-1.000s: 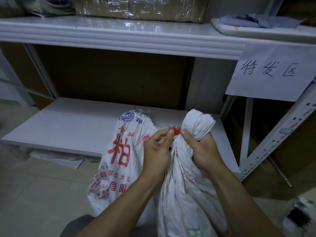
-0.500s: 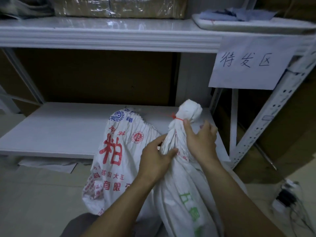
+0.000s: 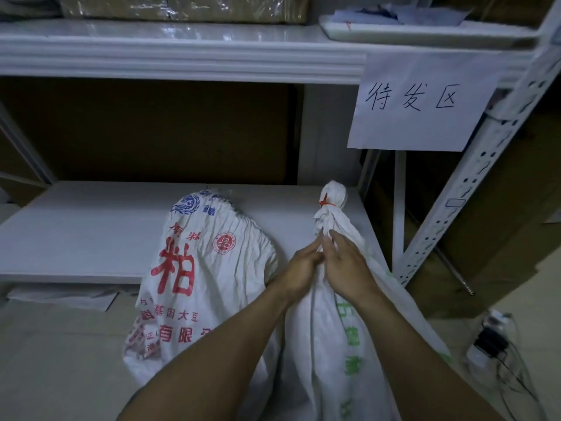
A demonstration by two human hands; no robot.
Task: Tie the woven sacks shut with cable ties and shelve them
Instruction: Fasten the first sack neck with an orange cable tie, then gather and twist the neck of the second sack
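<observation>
Two white woven sacks stand on the floor in front of the low shelf (image 3: pixel 76 232). The right sack (image 3: pixel 349 344), with green print, has its neck bunched and bound by a red cable tie (image 3: pixel 327 203). My left hand (image 3: pixel 299 268) and my right hand (image 3: pixel 346 268) both grip this sack's gathered cloth just below the tied neck, side by side. The left sack (image 3: pixel 197 268), with red and blue characters, leans against the shelf edge; its top is gathered and no tie shows on it.
A white upper shelf (image 3: pixel 182 53) carries wrapped bundles. A paper sign (image 3: pixel 422 101) with handwritten characters hangs at the right. A perforated metal upright (image 3: pixel 473 183) slants beside the sack. A power strip with cables (image 3: pixel 488 338) lies on the floor at the right.
My hands left the red cable tie and slid down the neck of the right sack. The tied top now stands free above them. The camera has drawn back.
</observation>
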